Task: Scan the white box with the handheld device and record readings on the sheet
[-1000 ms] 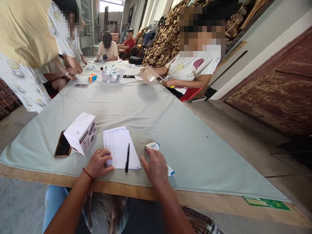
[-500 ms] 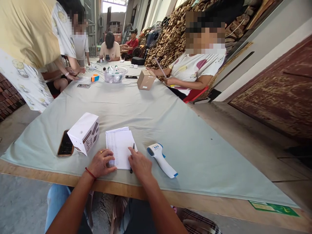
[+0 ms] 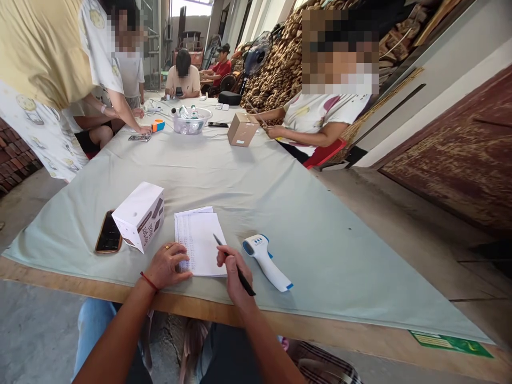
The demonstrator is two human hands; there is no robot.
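Note:
White paper sheets lie on the cloth in front of me, with columns of handwriting down their left side. My left hand rests on the lower left edge of the paper, its fingers spread. A black pen is gripped in my right hand, over the lower right of the paper; the pen's tip points up and left, above the sheet. Just right of that hand lies a white and blue infrared thermometer. Left of the paper stand a white box and, partly behind it, a smartphone.
A light green cloth covers the table. Farther back are a cardboard box, a clear plastic basin with bottles, and an orange and blue object. Several people sit or stand around the far part. A fan stands behind.
My right hand has picked the pen up off the paper and drawn back slightly right. My left hand stays in place. The standing person at left has reached toward the phone near the orange object.

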